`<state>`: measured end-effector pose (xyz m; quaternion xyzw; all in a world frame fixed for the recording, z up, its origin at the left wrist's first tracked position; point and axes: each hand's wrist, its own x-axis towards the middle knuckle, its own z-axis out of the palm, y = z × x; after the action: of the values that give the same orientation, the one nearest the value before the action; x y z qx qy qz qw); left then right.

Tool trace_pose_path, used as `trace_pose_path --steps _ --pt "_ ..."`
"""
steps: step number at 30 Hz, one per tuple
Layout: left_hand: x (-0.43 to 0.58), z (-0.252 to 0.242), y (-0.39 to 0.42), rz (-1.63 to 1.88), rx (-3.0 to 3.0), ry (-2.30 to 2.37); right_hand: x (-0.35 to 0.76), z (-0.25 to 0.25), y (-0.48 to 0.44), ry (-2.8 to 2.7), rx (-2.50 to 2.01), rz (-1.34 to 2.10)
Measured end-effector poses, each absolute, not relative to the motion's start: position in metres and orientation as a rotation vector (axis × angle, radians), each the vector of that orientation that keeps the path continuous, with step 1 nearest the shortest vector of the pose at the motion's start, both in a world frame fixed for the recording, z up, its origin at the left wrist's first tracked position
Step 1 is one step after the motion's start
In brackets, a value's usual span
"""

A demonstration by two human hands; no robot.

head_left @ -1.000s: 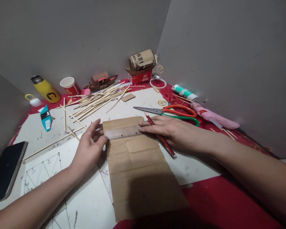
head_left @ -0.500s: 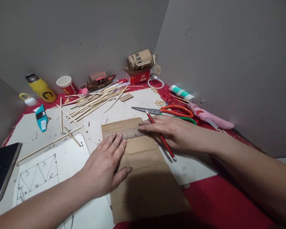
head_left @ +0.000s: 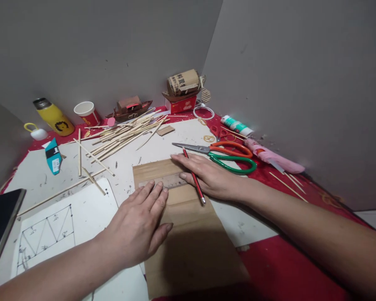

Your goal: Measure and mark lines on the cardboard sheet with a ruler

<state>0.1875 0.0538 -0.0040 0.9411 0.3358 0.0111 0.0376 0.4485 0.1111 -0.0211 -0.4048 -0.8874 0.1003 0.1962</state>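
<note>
A brown cardboard sheet (head_left: 188,225) lies in front of me, with a clear ruler (head_left: 172,180) across its upper part. My left hand (head_left: 141,223) rests flat, fingertips on the ruler's left part and thumb spread over the cardboard. At the ruler's right end is my right hand (head_left: 209,175), its thumb at the ruler and its other fingers reaching over the sheet's upper right edge. A red pencil (head_left: 194,177) is held in that hand, slanting between thumb and forefinger with the silver end toward me. Scissors (head_left: 207,151) with orange and green handles lie just beyond.
Thin wooden sticks (head_left: 125,136) are piled at the back. A drawing on paper (head_left: 90,209) and a phone (head_left: 3,225) lie left. Behind stand a yellow bottle (head_left: 54,117), a paper cup (head_left: 87,113) and model boats (head_left: 131,108). A pink glue gun (head_left: 275,156) lies right.
My right hand has shifted left and turned, its fingers now reaching over the sheet's edge and the pencil moved left with it. More of the green scissor handle shows. My left hand stays on the ruler.
</note>
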Motion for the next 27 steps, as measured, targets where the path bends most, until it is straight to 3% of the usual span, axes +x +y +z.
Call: trace_pose_path --steps 21,27 --pt "0.194 -0.002 0.039 -0.108 2.871 1.023 0.460 -0.015 0.103 -2.260 -1.098 0.203" --pt "0.192 -0.004 0.040 -0.013 2.984 1.011 0.457 -0.012 0.100 -1.866 -1.134 0.445"
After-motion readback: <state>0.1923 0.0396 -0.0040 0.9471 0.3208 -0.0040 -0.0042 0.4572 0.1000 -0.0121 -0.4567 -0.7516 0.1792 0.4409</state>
